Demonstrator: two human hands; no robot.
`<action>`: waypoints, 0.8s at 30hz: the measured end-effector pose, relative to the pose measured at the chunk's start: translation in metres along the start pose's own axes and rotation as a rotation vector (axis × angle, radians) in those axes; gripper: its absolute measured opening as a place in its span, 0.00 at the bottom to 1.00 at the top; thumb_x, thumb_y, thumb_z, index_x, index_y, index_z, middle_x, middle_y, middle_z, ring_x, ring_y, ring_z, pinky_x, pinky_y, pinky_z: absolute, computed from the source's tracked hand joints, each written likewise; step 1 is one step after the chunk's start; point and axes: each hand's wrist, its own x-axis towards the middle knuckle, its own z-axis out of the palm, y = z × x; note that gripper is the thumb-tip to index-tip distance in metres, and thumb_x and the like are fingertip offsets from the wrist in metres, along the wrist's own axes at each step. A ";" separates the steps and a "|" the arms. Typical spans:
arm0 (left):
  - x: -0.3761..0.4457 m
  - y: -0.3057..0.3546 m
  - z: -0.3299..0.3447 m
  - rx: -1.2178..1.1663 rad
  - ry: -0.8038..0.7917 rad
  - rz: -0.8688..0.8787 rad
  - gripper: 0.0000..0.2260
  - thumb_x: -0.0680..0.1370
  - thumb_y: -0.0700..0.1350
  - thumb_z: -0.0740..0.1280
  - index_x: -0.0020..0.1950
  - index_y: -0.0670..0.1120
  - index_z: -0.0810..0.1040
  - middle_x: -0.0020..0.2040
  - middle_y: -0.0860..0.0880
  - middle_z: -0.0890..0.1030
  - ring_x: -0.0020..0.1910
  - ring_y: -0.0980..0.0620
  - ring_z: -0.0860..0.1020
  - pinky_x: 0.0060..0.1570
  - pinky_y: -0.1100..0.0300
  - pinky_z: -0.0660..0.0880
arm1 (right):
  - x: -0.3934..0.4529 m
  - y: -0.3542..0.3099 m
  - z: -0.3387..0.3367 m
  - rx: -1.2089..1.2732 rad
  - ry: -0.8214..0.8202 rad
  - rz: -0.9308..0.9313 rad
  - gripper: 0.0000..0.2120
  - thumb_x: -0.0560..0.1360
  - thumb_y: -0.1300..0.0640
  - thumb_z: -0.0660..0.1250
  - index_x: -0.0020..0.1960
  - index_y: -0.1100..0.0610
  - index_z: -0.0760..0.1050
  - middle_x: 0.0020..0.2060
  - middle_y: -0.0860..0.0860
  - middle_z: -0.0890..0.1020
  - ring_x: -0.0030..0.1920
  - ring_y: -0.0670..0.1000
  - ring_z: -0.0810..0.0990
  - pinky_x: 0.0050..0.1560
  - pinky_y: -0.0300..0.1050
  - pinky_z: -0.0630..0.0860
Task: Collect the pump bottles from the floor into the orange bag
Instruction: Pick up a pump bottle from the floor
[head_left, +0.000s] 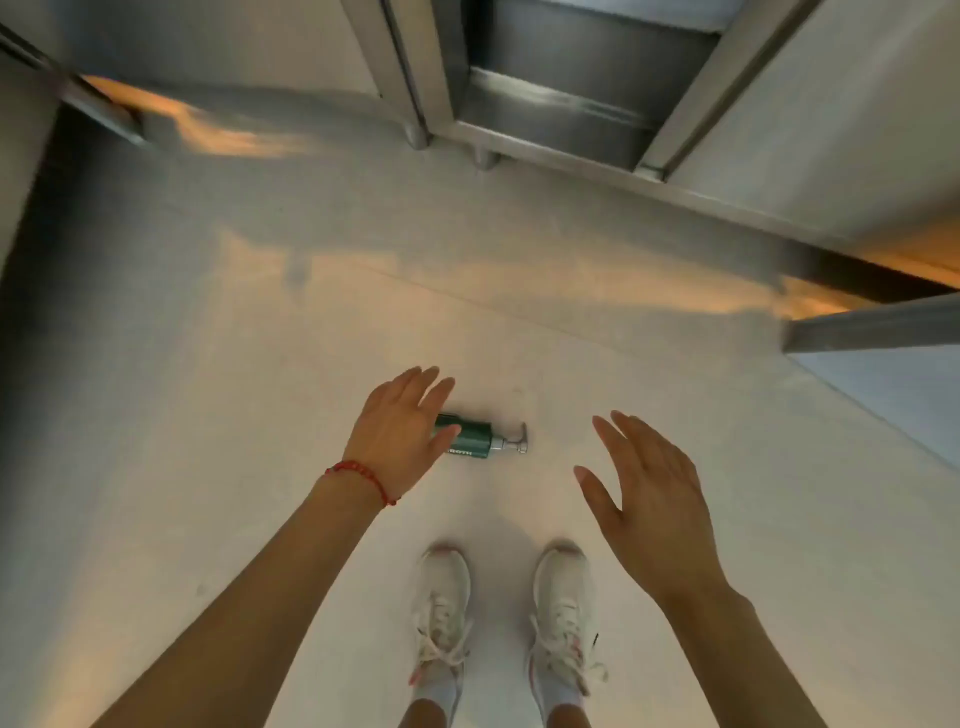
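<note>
Lying on side on pale floor: dark green pump bottle, long axis left-right, silver nozzle rightward. Left hand grip spread, empty, overlapping base, nearer. Right hand spread, empty, apart. Orange bag unseen.

Person's wearing a thin red beaded bracelet on the left wrist, arms bare. They're also sporting white lace-up sneakers with pale socks showing.

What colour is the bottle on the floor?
Dark green bottle, silver pump; clearest in the head view.
</note>
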 end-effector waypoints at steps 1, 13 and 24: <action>0.011 -0.004 0.015 -0.004 -0.033 -0.005 0.24 0.77 0.53 0.58 0.71 0.46 0.60 0.73 0.44 0.62 0.72 0.46 0.58 0.69 0.51 0.56 | 0.007 0.004 0.014 0.014 -0.008 0.008 0.27 0.76 0.43 0.50 0.68 0.56 0.66 0.68 0.57 0.71 0.69 0.57 0.68 0.69 0.54 0.60; 0.081 -0.059 0.163 0.056 -0.356 0.024 0.25 0.73 0.51 0.66 0.67 0.46 0.64 0.66 0.44 0.71 0.62 0.44 0.69 0.63 0.48 0.66 | 0.046 0.073 0.138 0.044 -0.039 0.047 0.24 0.75 0.46 0.56 0.67 0.57 0.68 0.65 0.58 0.73 0.66 0.58 0.70 0.66 0.57 0.64; 0.082 -0.079 0.191 -0.398 -0.118 -0.364 0.22 0.67 0.57 0.72 0.57 0.50 0.77 0.52 0.47 0.82 0.50 0.46 0.77 0.48 0.56 0.73 | 0.038 0.090 0.167 0.065 -0.053 0.026 0.22 0.74 0.50 0.60 0.65 0.59 0.71 0.62 0.59 0.77 0.63 0.60 0.74 0.63 0.60 0.69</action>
